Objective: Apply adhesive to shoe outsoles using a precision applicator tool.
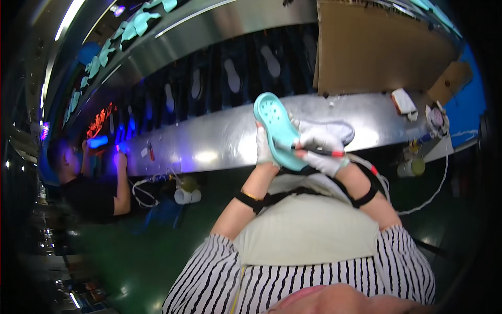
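A turquoise clog point(277, 128), with round holes at its toe end, is tilted above the near edge of the metal bench. My left hand point(263, 144), in a white glove, is closed around the clog's left side. In my gloved right hand point(323, 161) is a slim pen-like tool point(332, 153), dark with a red end and joined to a pale hose. Its tip is at the clog's heel part, but whether it touches is too blurred to tell. Just beyond my right hand lies a white and grey shoe sole point(341, 129), partly hidden.
Along the metal bench point(209, 149) runs a row of dark slots with pale soles point(232, 76). A cardboard sheet point(381, 49) stands at the back right. A white block point(403, 103), a jar point(411, 167) and looping hose are at the right. Another person point(86, 178) works at the left.
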Demonstrator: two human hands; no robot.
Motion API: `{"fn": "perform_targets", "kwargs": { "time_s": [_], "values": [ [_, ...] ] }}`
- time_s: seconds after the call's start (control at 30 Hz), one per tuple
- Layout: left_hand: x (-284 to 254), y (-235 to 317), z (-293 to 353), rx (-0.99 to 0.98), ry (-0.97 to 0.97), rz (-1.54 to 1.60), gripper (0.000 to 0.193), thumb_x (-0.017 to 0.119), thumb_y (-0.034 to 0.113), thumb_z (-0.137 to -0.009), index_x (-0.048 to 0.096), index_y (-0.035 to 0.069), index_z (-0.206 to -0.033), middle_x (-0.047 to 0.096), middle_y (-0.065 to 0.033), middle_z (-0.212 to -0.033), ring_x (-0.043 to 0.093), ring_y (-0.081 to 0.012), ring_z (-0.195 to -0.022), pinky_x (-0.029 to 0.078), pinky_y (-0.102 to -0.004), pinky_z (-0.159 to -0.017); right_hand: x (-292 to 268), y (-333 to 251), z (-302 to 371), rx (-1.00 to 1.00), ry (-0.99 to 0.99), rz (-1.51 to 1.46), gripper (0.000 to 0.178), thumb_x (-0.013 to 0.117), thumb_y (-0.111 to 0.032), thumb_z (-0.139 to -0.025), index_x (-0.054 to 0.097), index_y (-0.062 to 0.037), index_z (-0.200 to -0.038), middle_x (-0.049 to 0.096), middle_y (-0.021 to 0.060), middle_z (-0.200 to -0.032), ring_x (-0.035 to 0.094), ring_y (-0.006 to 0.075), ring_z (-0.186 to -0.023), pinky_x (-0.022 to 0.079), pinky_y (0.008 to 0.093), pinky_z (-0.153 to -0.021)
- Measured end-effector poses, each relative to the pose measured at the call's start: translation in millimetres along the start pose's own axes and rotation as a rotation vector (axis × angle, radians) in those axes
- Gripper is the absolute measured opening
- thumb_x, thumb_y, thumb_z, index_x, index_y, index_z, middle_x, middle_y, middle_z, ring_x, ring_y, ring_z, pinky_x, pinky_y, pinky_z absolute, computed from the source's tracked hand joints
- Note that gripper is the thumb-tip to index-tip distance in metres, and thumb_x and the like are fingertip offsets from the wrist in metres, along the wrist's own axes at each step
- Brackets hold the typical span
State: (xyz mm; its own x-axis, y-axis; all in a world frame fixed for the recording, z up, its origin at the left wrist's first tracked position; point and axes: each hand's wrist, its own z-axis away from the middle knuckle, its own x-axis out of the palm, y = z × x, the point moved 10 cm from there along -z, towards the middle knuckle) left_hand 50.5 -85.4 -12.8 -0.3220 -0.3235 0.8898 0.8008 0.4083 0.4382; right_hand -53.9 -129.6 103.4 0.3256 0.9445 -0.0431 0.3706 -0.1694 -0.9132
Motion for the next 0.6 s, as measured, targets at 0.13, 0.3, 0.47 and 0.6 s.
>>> {"fn": "perform_targets", "kwargs": {
  "time_s": [0.13, 0.3, 0.47, 0.6],
  "values": [
    [13, 3, -5, -0.093, -0.074, 0.042, 0.078, 0.041, 0.068, -0.079, 0.041, 0.006, -0.127, 0.051, -0.0129, -0.121, 0.052, -0.0301, -0.108, 0.042, -0.045, -0.094, -9, 35, 8, 0.362, 0.074, -0.119, 0.008, 0.065, -0.002, -0.079, 0.06, -0.0037, -0.085, 0.063, 0.0013, -0.088, 0.058, 0.0084, -0.083, 0.046, 0.024, -0.076],
    [21, -8, -28, -0.087, -0.045, 0.063, 0.076, 0.04, 0.067, -0.08, 0.044, 0.005, -0.124, 0.054, -0.0138, -0.113, 0.053, -0.0295, -0.105, 0.043, -0.0446, -0.093, -41, 25, -7, 0.148, 0.163, 0.135, 0.01, 0.067, -0.003, -0.077, 0.062, -0.0038, -0.085, 0.063, 0.0028, -0.088, 0.058, 0.0082, -0.082, 0.047, 0.0235, -0.076],
    [21, -6, -25, -0.143, -0.129, 0.171, 0.069, 0.041, 0.064, -0.082, 0.047, 0.008, -0.122, 0.055, -0.0143, -0.112, 0.054, -0.0295, -0.103, 0.046, -0.0441, -0.089, -24, 48, 7, 0.443, 0.1, -0.13, 0.01, 0.068, -0.005, -0.077, 0.062, -0.0038, -0.084, 0.063, 0.0019, -0.086, 0.057, 0.0078, -0.08, 0.047, 0.023, -0.075],
    [49, -21, -1, -0.154, -0.027, 0.268, 0.069, 0.036, 0.064, -0.083, 0.044, 0.01, -0.126, 0.051, -0.0153, -0.119, 0.052, -0.0298, -0.107, 0.043, -0.046, -0.093, -63, 50, 9, 0.345, 0.324, -0.166, 0.01, 0.067, -0.004, -0.078, 0.062, -0.0037, -0.087, 0.063, 0.0022, -0.085, 0.058, 0.0087, -0.08, 0.047, 0.0238, -0.075]
  ]
}}
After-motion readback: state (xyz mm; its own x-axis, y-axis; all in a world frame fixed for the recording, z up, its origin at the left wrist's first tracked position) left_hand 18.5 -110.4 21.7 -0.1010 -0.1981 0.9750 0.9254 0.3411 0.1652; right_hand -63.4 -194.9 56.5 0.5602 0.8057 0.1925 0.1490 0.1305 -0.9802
